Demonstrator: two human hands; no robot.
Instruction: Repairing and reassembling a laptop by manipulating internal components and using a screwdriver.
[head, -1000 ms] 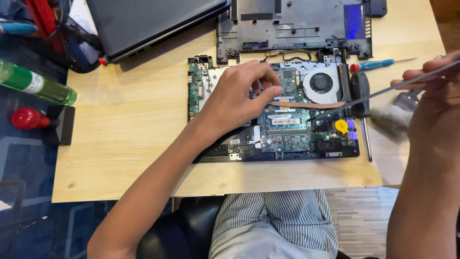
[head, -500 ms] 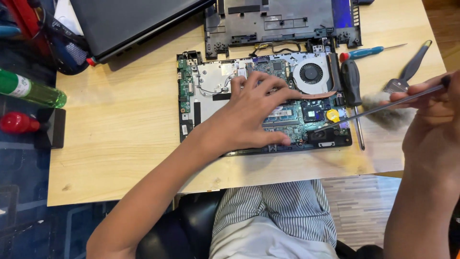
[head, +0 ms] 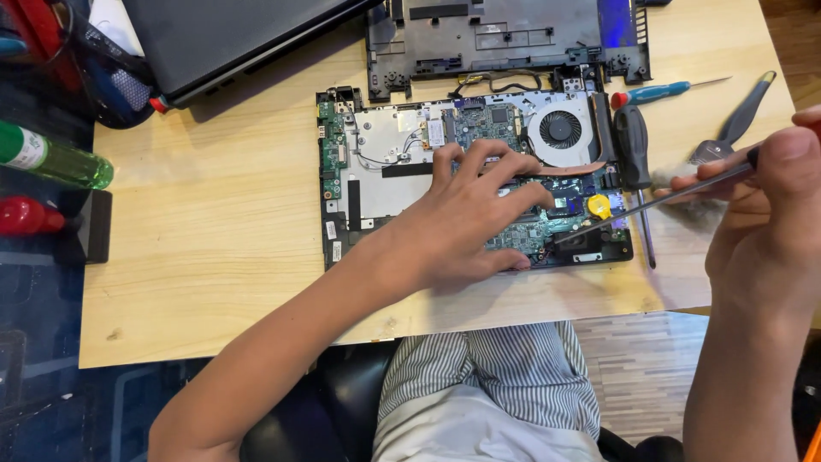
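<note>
Light wooden table, opened laptop base, black screwdriver, blue screwdriver

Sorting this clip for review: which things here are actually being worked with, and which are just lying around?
In use: left hand pressed on the opened laptop board; right hand holding a thin metal tool.

Lying about: black-handled screwdriver, blue-handled screwdriver, detached bottom cover, green bottle.

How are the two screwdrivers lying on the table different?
The blue screwdriver has a slim blue handle with a red end; the black screwdriver has a fatter black handle. The blue screwdriver lies almost sideways with its tip toward the right; the black screwdriver lies up and down, its tip toward the table's near edge. The blue screwdriver rests fully on the wooden table; the black screwdriver sits against the open laptop. No hand holds either.
</note>
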